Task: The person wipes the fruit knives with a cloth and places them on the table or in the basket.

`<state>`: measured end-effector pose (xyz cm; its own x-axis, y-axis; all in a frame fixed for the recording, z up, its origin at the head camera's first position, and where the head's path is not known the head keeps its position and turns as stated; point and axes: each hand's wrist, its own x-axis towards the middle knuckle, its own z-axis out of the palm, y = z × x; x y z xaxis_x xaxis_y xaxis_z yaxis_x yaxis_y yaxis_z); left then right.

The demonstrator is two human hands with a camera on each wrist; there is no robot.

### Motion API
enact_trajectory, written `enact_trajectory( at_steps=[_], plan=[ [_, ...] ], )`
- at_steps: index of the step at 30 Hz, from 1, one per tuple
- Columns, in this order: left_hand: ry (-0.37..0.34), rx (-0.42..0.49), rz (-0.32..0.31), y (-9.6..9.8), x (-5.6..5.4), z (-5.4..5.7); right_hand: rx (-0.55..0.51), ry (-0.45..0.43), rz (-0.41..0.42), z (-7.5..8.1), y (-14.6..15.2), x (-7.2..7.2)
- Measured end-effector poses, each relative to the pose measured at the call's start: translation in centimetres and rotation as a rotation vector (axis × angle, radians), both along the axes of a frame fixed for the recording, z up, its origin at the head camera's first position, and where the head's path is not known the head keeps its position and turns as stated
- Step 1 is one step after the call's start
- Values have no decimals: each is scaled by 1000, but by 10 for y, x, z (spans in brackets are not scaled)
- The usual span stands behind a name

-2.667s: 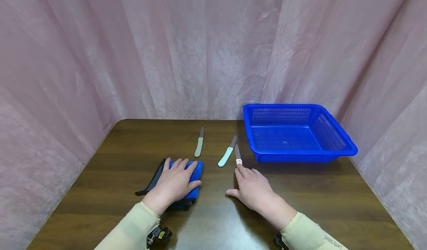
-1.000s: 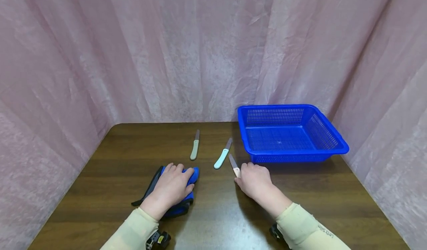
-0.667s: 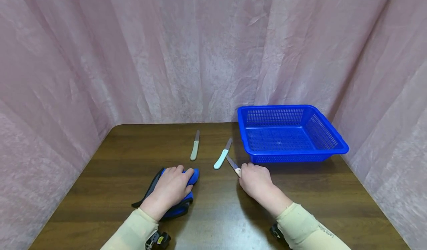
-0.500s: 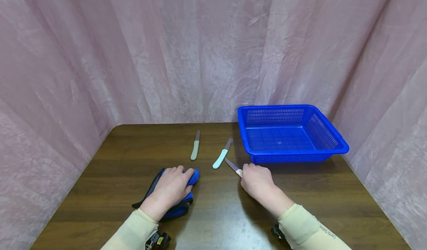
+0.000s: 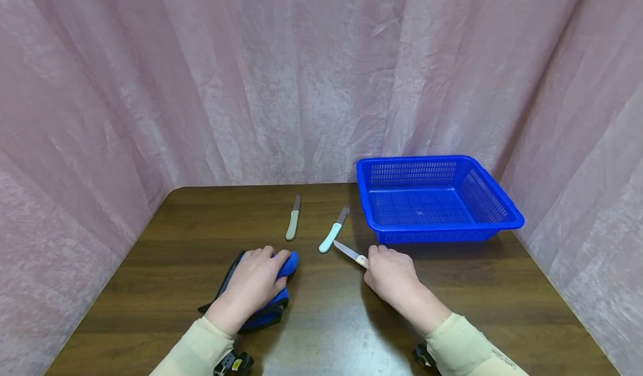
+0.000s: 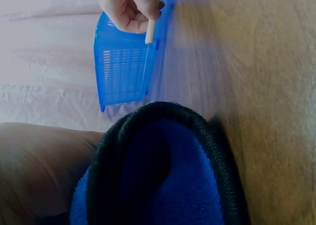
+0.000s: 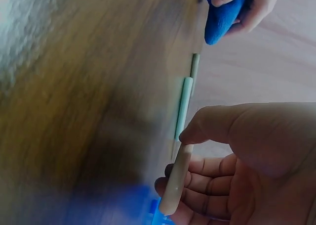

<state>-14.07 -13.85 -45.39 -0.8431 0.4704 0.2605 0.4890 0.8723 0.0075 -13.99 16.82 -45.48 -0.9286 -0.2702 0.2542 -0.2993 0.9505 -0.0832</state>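
Observation:
My left hand (image 5: 253, 284) grips a folded blue cloth (image 5: 288, 265) with black edging, thumb on the near side and fingers over the top. In the left wrist view the folded cloth (image 6: 182, 185) bulges up close to the camera. My right hand (image 5: 392, 273) pinches the cream handle of a small knife (image 5: 348, 251), its blade pointing left. The right wrist view shows that handle (image 7: 176, 183) between thumb and fingers. Just beyond the blade tip lies a mint-handled knife (image 5: 330, 238). Farther left lies a pale green-handled knife (image 5: 292, 226).
A blue plastic basket (image 5: 452, 234) with mesh sides stands at the back right of the brown wooden table (image 5: 150, 264), beyond my right hand. Pink curtains (image 5: 301, 86) hang behind the table and along both sides.
My right hand has taken hold of the cream-handled knife and turned its blade to the left. My left hand, earlier flat on the cloth, has curled around it and bunched it up.

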Motion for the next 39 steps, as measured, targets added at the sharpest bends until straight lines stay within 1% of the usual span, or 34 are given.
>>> enact_trajectory(
  at_steps=[4,8,14,17,21,24,29,34,39],
  plan=[
    [49,26,-11,0,1,1,-24,48,32,-2,2,1],
    [70,38,-19,0,1,2,-43,100,65,-2,3,3],
    [104,72,-37,-2,3,4,-80,220,128,-2,1,5],
    [123,84,-44,-1,3,5,-112,262,163,-1,0,6],
    [149,97,-49,0,4,8,-144,261,187,2,-3,7],
    [174,111,-58,2,6,11,-149,250,187,6,-6,8],
    [214,132,-77,6,10,18,-152,261,187,10,-11,8],
    [209,154,-79,10,14,23,-156,261,193,14,-16,8],
    [201,177,-65,11,16,27,-165,234,198,20,-19,9]
  ],
)
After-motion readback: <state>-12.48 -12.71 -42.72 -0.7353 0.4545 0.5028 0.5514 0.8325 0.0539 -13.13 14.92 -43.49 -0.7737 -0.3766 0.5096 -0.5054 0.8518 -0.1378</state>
